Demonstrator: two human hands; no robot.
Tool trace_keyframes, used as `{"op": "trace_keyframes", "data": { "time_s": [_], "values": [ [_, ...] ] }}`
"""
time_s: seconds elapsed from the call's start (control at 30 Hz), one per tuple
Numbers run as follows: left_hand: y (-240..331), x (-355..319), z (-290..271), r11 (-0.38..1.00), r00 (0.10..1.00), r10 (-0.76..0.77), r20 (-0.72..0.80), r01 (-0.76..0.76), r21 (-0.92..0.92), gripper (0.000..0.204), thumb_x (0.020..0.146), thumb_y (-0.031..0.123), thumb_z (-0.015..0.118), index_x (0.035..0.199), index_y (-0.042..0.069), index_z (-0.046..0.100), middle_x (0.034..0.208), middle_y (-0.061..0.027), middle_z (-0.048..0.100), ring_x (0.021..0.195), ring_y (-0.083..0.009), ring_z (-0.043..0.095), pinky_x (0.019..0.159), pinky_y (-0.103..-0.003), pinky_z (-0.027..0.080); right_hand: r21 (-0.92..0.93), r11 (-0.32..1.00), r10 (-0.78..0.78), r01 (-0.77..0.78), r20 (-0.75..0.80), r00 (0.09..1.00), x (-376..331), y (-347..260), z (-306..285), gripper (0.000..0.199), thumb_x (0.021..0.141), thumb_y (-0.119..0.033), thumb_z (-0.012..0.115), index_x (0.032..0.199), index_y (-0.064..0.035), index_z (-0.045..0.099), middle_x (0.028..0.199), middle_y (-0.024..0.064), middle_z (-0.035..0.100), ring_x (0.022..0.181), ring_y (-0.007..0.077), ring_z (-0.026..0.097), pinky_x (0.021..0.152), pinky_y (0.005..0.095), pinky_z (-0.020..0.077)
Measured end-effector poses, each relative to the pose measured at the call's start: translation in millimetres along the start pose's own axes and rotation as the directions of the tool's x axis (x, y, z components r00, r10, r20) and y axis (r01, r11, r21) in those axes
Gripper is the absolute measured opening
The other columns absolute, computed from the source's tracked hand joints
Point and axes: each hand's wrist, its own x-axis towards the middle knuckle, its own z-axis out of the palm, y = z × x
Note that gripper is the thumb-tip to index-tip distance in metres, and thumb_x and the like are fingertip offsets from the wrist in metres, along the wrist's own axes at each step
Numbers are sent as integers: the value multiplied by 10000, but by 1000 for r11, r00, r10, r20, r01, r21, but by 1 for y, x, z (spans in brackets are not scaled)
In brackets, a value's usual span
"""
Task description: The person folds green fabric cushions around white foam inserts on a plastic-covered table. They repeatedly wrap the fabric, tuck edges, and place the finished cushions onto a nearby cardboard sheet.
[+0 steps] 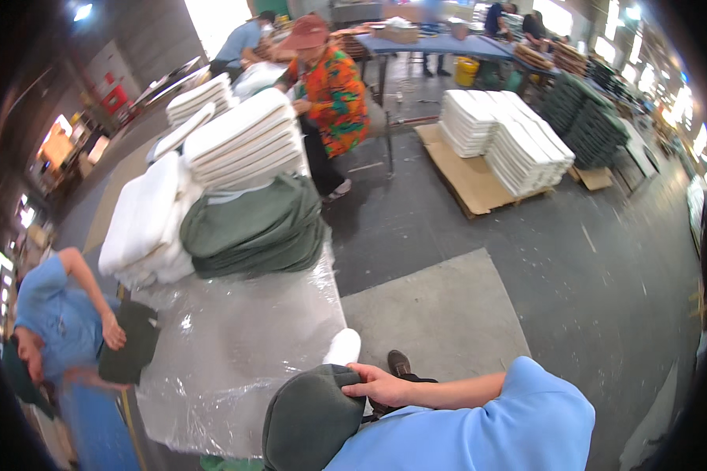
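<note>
At the lower edge, a dark green fabric cushion cover (310, 416) lies against my body by the table's corner. My right hand (373, 385) grips its upper edge, the thumb and fingers closed on the fabric. Just beyond that edge a rounded white foam pad (343, 347) sticks out; how far it runs into the cover is hidden. My left hand does not show. Farther up the table sits a pile of dark green covers (251, 224), with white foam pads (243, 141) stacked behind it.
Clear plastic film covers the table (236, 345). At the left, a co-worker (63, 314) in blue handles a dark green piece (130, 343). Another person (334, 98) in an orange patterned top sits beyond the stacks. White pads (511, 133) stand on cardboard at the right.
</note>
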Motion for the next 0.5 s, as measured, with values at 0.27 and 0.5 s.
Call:
{"op": "trace_keyframes", "data": {
  "time_s": [0.27, 0.5],
  "values": [
    [57, 20, -121, 962, 975, 186, 122, -206, 179, 880, 982, 324, 764, 1662, 32, 288, 1585, -211, 524, 1335, -345, 606, 1189, -435, 428, -121, 969, -219, 216, -12, 976, -2, 12, 9, 320, 1077, -167, 661, 1358, -37, 578, 1237, 9, 672, 1150, 87, 595, 1036, 289, 480],
    [255, -119, 31, 387, 457, 642, 615, -886, 255, 594, 921, 291, 806, 1374, -47, 623, 1311, -301, 683, 1201, -386, 679, 1014, -445, 532, -404, 875, -348, 266, -146, 926, -4, 22, 15, 253, 1048, -240, 700, 1177, -55, 586, 1030, 22, 644, 989, 98, 578, 871, 323, 499]
  ]
}}
